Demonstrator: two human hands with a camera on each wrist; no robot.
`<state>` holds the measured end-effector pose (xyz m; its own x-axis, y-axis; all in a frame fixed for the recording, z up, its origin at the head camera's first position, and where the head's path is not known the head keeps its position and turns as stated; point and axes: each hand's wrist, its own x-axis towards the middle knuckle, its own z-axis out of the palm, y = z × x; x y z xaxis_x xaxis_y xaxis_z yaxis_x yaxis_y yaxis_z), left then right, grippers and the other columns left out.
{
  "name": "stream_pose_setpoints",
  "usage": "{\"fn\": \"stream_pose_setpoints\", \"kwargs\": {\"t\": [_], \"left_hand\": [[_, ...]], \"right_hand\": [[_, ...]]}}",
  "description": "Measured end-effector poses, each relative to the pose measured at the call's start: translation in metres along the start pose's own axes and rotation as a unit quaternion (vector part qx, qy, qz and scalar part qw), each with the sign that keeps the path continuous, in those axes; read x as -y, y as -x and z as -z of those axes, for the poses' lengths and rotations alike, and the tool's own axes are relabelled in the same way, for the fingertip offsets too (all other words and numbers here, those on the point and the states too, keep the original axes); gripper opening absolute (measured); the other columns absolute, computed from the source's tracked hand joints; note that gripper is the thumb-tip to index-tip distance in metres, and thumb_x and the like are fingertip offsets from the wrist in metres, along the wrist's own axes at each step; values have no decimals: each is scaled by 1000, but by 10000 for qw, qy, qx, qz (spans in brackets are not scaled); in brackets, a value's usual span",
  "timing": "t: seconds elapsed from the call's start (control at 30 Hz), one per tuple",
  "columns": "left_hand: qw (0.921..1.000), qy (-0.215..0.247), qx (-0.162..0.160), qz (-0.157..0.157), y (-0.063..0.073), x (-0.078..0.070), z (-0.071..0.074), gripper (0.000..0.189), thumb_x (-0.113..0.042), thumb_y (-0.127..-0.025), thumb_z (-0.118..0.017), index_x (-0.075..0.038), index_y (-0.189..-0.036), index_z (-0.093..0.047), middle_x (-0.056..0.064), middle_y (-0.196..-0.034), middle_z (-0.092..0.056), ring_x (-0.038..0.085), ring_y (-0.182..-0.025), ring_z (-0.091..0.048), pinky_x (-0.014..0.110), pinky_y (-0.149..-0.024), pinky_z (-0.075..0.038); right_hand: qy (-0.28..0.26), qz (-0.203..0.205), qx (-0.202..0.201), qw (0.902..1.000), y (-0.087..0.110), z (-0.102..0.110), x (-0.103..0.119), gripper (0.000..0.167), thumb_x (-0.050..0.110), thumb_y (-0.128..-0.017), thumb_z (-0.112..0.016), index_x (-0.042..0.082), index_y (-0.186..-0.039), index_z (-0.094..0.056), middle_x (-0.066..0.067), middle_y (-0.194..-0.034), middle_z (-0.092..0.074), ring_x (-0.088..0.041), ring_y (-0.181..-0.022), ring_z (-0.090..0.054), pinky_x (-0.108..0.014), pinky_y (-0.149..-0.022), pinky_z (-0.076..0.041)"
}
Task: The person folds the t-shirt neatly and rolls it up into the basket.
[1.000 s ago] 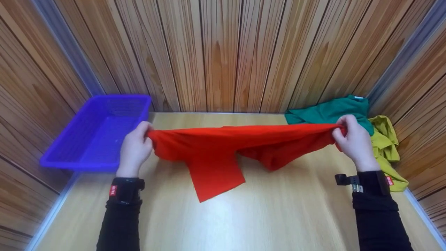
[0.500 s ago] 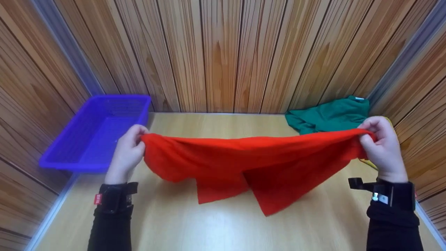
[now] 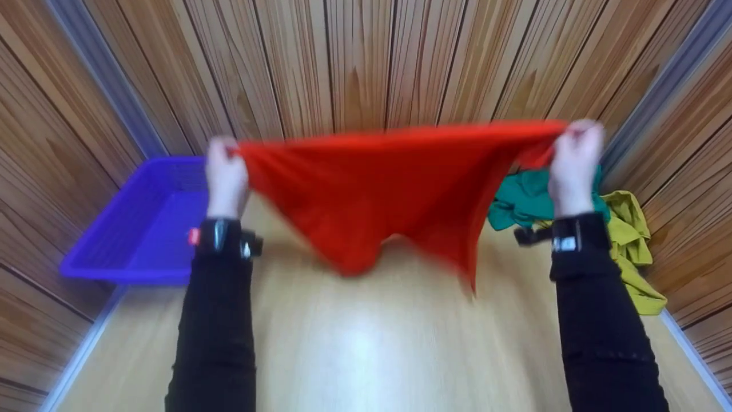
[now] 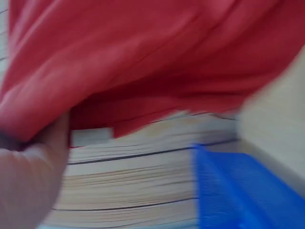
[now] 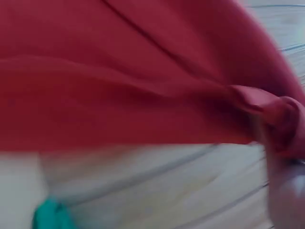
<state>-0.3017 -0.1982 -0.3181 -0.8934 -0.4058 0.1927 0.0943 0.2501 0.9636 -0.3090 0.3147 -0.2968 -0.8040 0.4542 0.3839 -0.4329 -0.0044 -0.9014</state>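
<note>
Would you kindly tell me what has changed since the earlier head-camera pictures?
The left hand and right hand have moved up the head view, carrying the red garment, whose hanging edge has changed shape. Both keep their grip; nothing was let go. The purple basket, green garment and yellow garment stayed put.

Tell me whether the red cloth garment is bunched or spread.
Spread: the red garment stretches between left hand and right hand; whether doubled, I can't tell.

Red cloth point(image 3: 377, 189) aloft; top edge taut
</note>
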Motion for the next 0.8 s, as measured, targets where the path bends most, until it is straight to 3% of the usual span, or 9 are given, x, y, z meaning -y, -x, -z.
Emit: {"fn": "stream_pose_setpoints", "kwargs": {"t": [0.13,0.23,0.3,0.37,0.43,0.5,0.63,0.7,0.8], "left_hand": [[9625,2670,-227,-414,-6,-50,6,24,13,-95,-41,-7,-105,-48,11,-109,-56,22,-99,-57,28,-80,-47],[9409,3316,92,-688,-5,-56,14,24,15,-93,-40,-5,-101,-50,13,-105,-59,22,-90,-58,27,-72,-47],[9612,2607,489,-753,-6,-43,18,26,16,-91,-39,-5,-99,-51,11,-102,-55,19,-88,-54,26,-73,-44],[9840,1346,965,-660,-5,-18,20,25,16,-86,-39,-4,-97,-51,9,-97,-50,19,-86,-50,29,-74,-43],[9851,-214,1624,-529,-3,13,19,24,13,-82,-42,-2,-97,-52,9,-96,-49,20,-87,-49,33,-76,-43],[9594,-1592,2285,-438,4,46,16,22,8,-81,-46,0,-99,-55,13,-97,-54,25,-88,-52,39,-77,-45],[9108,-2915,2898,-393,19,101,4,19,4,-80,-48,0,-94,-59,16,-93,-60,33,-89,-55,44,-77,-45],[9044,-3021,2993,-360,25,120,0,18,6,-78,-46,-1,-91,-58,16,-89,-59,34,-87,-55,44,-77,-44],[9004,-3148,2980,-373,32,138,-1,17,6,-78,-46,-2,-89,-57,13,-85,-57,33,-85,-54,43,-76,-43]], "right_hand": [[-1968,1385,-745,9678,0,-18,43,13,-14,-95,-44,-2,-100,-43,-16,-86,-49,-26,-77,-54,-32,-73,-46],[-1474,2000,-742,9658,5,-12,46,14,-15,-93,-46,-2,-98,-46,-13,-88,-50,-24,-79,-53,-32,-75,-44],[-272,2122,-466,9757,8,2,32,13,-12,-91,-49,-2,-98,-50,-8,-91,-50,-19,-79,-51,-30,-74,-41],[1354,2212,217,9655,11,22,8,11,-9,-89,-52,-3,-98,-54,-4,-93,-49,-14,-79,-48,-27,-72,-38],[2820,2142,1310,9260,18,43,-20,11,-6,-89,-55,-2,-100,-57,-3,-92,-51,-10,-76,-47,-24,-68,-38],[3633,1683,2726,8749,28,62,-47,10,-3,-91,-58,0,-100,-58,-3,-90,-56,-11,-70,-52,-25,-62,-44],[4150,185,4816,7717,52,82,-92,4,5,-95,-61,7,-96,-59,-3,-78,-60,-18,-53,-54,-33,-49,-49],[4221,-169,5243,7393,62,86,-109,4,6,-94,-63,7,-95,-59,-2,-77,-60,-18,-54,-52,-33,-50,-48],[4299,-344,5415,7217,74,93,-124,7,5,-93,-64,7,-92,-58,1,-77,-56,-16,-61,-51,-32,-55,-45]]}}
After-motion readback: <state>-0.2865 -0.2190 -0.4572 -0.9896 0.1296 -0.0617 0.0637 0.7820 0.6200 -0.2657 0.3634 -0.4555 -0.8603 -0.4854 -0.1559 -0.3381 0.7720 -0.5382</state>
